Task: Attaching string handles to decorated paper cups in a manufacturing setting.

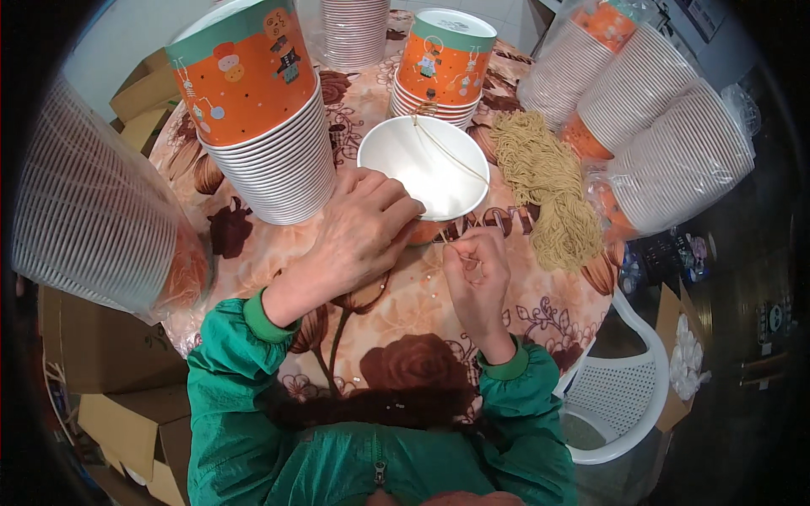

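Note:
A single orange paper cup (pixel 422 164) with a white inside stands on the flowered tablecloth (pixel 396 337). A thin tan string (pixel 451 152) runs across its mouth from the far rim to the near right. My left hand (pixel 359 236) grips the cup's near side. My right hand (pixel 477 270) is closed just below the cup, pinching the near end of the string. A heap of tan strings (pixel 548 185) lies to the right of the cup.
Tall stacks of orange cups stand at the back left (pixel 261 110) and back middle (pixel 443 63). Bagged cup stacks lie at the right (pixel 658 118) and left (pixel 84 211). A white plastic chair (pixel 624 396) and cardboard boxes (pixel 126 422) sit beside the table.

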The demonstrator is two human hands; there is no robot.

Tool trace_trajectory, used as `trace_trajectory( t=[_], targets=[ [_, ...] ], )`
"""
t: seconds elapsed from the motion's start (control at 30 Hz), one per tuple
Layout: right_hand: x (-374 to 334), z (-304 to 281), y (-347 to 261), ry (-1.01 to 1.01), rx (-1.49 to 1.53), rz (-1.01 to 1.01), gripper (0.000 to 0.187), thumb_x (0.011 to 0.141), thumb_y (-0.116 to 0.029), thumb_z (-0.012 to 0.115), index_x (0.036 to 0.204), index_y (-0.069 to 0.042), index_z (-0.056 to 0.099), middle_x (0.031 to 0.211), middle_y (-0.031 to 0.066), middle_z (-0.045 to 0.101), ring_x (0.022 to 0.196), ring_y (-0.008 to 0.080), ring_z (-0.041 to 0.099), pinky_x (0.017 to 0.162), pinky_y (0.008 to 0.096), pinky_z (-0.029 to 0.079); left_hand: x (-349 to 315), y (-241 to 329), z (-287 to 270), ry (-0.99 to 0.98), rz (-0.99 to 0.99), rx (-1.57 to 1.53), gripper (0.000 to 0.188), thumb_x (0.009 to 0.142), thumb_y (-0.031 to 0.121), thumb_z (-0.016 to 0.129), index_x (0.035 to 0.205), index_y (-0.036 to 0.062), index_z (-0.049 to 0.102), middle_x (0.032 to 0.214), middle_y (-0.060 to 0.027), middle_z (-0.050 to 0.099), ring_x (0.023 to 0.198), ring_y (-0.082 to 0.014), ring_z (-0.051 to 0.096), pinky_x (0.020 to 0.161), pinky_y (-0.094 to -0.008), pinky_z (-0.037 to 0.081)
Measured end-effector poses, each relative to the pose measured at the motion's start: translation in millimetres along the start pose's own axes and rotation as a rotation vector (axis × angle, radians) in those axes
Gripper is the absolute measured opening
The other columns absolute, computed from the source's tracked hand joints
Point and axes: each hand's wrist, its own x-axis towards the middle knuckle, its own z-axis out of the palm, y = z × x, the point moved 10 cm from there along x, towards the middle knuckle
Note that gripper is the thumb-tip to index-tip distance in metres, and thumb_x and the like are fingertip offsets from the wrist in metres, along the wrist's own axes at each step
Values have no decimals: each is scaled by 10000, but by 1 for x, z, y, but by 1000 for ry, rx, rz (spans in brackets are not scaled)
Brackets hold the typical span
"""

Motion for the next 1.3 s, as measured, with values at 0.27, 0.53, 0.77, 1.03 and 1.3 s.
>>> trace_trajectory(
  t=[0.27, 0.53, 0.77, 1.03, 1.3],
  targets=[
    [3, 3, 4, -1, 7, 29, 117, 849, 39, 713, 881, -6, 610, 972, 105, 555, 850, 206, 586, 754, 305, 496, 1, 1, 0, 9, -19, -51, 184, 800, 151, 752, 949, 73, 678, 904, -57, 598, 938, -260, 587, 908, -421, 405],
    [4, 6, 10, -1, 49, 92, 115, 847, 39, 706, 878, -17, 610, 970, 96, 556, 839, 181, 575, 740, 295, 490, 1, 5, -1, -6, -21, -84, 198, 806, 157, 767, 954, 62, 676, 899, -68, 591, 926, -266, 583, 886, -415, 407],
    [3, 9, 15, 5, 55, 133, 113, 855, 31, 710, 885, -17, 612, 961, 82, 550, 829, 166, 568, 720, 286, 475, 2, 5, -5, -14, -31, -95, 248, 757, 96, 773, 988, 60, 690, 928, -69, 628, 921, -274, 602, 866, -421, 428],
    [-4, 14, 28, 10, 359, 297, 64, 961, 6, 660, 927, -12, 609, 901, 6, 564, 764, 55, 522, 684, 217, 435, 17, -14, -4, -30, -155, -222, 111, 872, 93, 724, 952, 19, 701, 842, -122, 663, 815, -333, 642, 738, -428, 496],
    [-8, 19, 32, 19, 383, 339, 49, 1004, -39, 639, 974, -19, 606, 851, -15, 616, 769, 39, 559, 696, 204, 456, 38, -43, 40, -485, -276, -411, 176, 894, 116, 724, 1037, 15, 746, 916, -149, 744, 841, -285, 712, 768, -383, 548]
  ],
)
